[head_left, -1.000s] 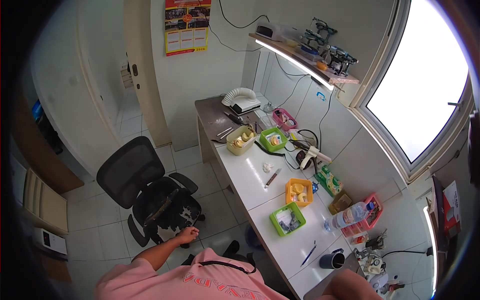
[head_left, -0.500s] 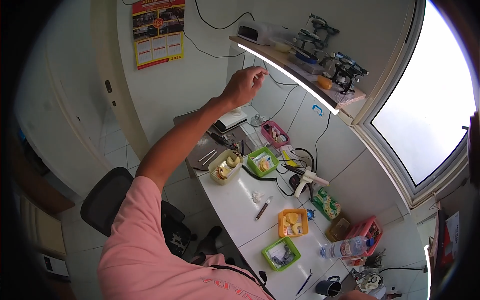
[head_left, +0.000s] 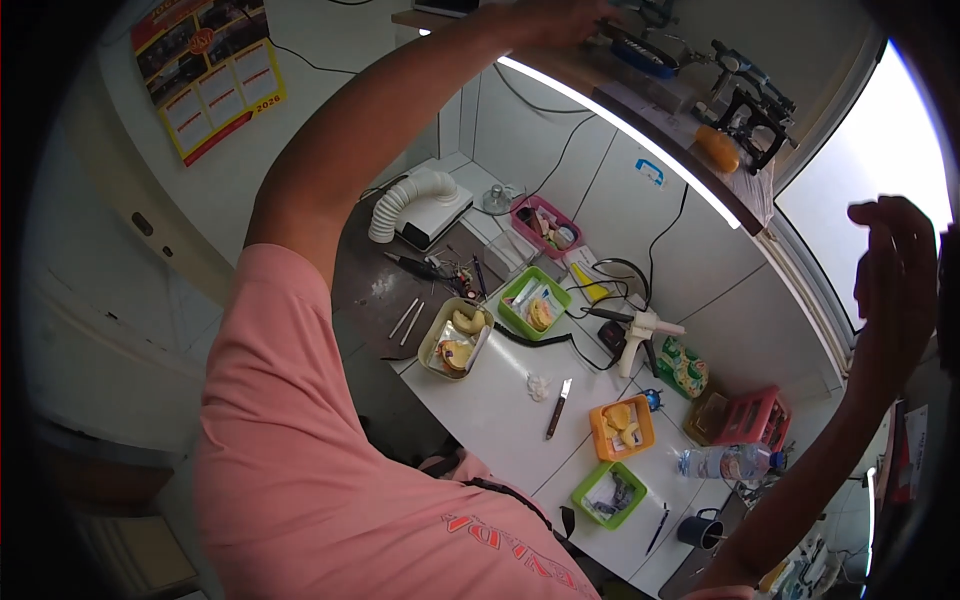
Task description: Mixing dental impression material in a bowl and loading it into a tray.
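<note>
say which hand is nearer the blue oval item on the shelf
Left: the left hand is just left of the blue oval item; the right hand is farther off, before the window.

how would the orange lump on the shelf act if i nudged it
The orange lump would probably roll, since its sides look rounded. It might drop off the shelf, given how near the front edge it sits.

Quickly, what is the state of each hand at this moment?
Left hand: up at the shelf; its grip cannot be told.
Right hand: open, fingers loosely bent, before the window, nothing visible in it.
</note>
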`<state>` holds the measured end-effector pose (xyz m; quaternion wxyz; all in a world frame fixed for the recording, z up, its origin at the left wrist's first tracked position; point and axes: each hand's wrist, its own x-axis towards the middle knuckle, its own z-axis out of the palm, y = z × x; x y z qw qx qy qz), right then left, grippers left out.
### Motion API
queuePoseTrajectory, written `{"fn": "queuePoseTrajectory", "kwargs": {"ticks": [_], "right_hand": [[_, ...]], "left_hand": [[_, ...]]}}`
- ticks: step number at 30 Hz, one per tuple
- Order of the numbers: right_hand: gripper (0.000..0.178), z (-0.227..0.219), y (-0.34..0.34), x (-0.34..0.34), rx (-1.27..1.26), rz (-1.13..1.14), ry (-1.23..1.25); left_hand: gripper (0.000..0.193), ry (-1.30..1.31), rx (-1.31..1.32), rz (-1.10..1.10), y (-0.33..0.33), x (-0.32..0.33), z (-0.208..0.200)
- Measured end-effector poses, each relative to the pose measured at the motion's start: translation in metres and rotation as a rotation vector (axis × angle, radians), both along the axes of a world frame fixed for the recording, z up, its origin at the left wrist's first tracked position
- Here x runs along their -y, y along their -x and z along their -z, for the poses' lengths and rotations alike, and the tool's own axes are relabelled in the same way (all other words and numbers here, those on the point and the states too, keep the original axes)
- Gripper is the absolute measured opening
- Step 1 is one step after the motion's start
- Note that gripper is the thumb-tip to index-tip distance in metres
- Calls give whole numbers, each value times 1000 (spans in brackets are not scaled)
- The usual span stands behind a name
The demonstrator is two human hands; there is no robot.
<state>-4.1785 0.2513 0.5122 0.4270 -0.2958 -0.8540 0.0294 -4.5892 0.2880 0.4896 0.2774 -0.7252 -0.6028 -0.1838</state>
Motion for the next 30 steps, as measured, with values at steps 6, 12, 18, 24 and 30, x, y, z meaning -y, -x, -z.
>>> {"fn": "queuePoseTrajectory", "kwargs": {"ticks": [6,12,18,24,30], "right_hand": [[29,2,125,-95,96,-128,-496],[35,14,167,-135,171,1,-249],[37,38,192,-53,210,-15,-446],[36,14,175,-116,177,-118,-234],[31,18,176,-18,172,-133,-323]], "left_hand": [[17,-221,-355,67,-19,-46,-19],[15,-241,-437,-22,-6,-24,-1],[13,-272,-456,-92,6,-20,3],[16,-369,-446,-105,-5,-29,2],[19,-319,-437,-39,11,-29,7]]}}
